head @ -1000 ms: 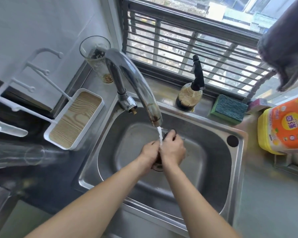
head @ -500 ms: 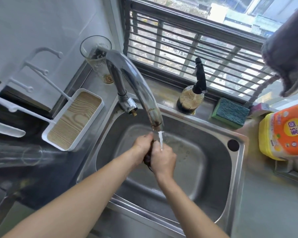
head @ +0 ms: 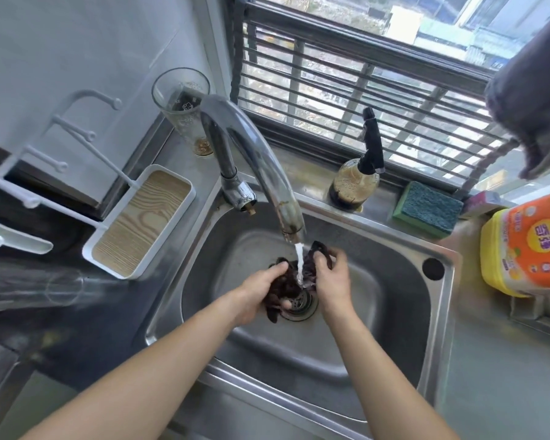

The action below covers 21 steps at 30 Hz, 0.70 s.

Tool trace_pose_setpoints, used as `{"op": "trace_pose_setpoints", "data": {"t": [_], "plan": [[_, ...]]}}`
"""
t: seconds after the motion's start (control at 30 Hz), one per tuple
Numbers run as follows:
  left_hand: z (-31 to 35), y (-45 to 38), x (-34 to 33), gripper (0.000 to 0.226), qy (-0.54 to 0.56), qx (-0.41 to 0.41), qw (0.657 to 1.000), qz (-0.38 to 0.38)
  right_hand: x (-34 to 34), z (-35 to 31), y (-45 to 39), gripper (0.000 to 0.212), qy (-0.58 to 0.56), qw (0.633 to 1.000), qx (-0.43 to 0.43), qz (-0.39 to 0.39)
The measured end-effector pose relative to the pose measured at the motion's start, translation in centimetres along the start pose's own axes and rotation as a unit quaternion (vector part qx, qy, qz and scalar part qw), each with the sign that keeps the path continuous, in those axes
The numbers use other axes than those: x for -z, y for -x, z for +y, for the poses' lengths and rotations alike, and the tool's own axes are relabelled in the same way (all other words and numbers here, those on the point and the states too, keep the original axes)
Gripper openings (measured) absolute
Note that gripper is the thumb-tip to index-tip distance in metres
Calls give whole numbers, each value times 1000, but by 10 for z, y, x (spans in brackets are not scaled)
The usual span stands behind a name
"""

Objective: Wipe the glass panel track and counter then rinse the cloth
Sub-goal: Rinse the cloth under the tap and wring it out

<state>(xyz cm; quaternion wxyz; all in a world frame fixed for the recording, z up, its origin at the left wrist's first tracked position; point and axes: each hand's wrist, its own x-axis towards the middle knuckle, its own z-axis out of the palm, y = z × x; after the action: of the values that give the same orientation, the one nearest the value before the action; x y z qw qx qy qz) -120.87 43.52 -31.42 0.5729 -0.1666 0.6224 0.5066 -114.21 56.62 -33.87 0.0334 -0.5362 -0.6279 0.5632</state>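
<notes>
A dark wet cloth (head: 286,285) is bunched between both hands over the drain of the steel sink (head: 391,315). My left hand (head: 257,292) grips its left side and my right hand (head: 332,281) grips its right side. Water runs from the chrome tap (head: 261,166) in a thin white stream (head: 299,265) onto the cloth between the hands. The drain strainer (head: 300,304) shows just under the cloth. Parts of the cloth are hidden inside the fists.
On the ledge behind the sink stand a pump soap bottle (head: 358,176), a green sponge (head: 427,209) and a tall glass (head: 183,106). A yellow-orange detergent jug (head: 527,246) stands at the right. A white rack with a wood-grain tray (head: 138,220) sits left.
My hands have drawn apart and dropped lower toward the drain, spreading the cloth out under the stream, where earlier they were pressed together around it.
</notes>
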Motion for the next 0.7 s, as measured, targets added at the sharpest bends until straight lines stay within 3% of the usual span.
{"op": "trace_pose_setpoints", "data": {"t": [0.07,0.13,0.27,0.33,0.4,0.5,0.57,0.63,0.7], "plan": [[0,-10,2,36,-15,-58,990,124,5,7,3,15,63,997,4,46],[1,-17,0,43,11,-75,980,187,1,13,18,13,97,991,12,87],[-1,-34,-10,70,73,-51,983,163,-34,16,72,22,80,987,125,56],[-2,-29,-18,55,71,-46,987,138,-40,7,84,29,68,985,138,82],[-3,-17,-24,37,87,-9,991,98,-33,-1,69,34,66,986,89,128],[-8,-16,-28,35,105,4,993,55,-17,-11,37,27,-7,989,4,150],[-3,-12,-33,40,113,-6,992,61,-13,-11,26,35,-84,989,-69,104],[-1,-13,-37,43,126,-13,989,77,-16,-8,27,54,-169,971,-166,5],[1,-16,-34,44,115,-11,989,94,-15,1,31,63,-125,975,-172,-58]]}}
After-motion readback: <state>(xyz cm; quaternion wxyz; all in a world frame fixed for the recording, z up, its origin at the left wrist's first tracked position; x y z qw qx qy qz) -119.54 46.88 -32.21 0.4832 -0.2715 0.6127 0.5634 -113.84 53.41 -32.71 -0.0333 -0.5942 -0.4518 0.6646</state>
